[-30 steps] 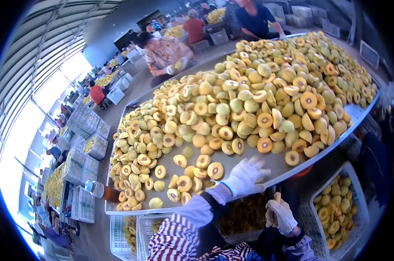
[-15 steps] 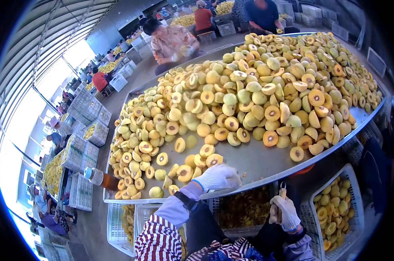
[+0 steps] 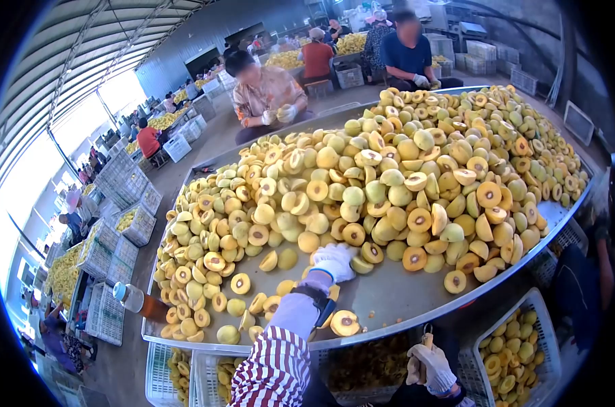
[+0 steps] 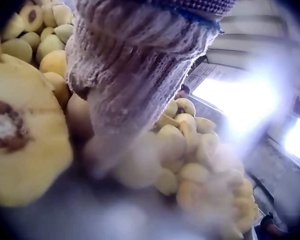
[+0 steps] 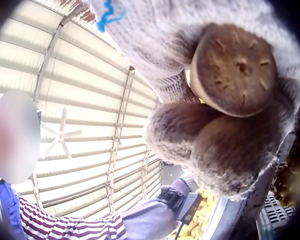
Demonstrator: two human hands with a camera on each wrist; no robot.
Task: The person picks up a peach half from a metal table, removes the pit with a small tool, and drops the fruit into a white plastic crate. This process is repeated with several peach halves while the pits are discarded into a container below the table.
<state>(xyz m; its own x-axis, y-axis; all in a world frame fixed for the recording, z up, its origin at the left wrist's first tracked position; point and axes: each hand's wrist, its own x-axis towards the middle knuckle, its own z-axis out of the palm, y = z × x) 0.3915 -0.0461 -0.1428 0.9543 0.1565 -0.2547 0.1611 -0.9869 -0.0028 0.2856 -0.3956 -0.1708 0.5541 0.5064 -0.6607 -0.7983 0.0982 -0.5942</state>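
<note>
My gloved left hand reaches over the metal tray, its fingers at the near edge of the heap of halved yellow fruit. Close up in the left wrist view, the glove points down among fruit, with a large cut half beside it; the fingertips are blurred. My gloved right hand is below the tray's rim, gripping a tool with a wooden handle and a small metal loop at its tip. The handle's round butt shows between curled fingers.
The tray's rim runs across in front of me. Below stand a crate of fruit halves at right, a dark-filled container and white crates at left. A bottle leans by the tray's left side. Two people sit opposite.
My left hand has moved from the tray's near edge, forward to the heap. One cut half now lies near the rim. The right hand still grips the tool. The head view has shifted.
</note>
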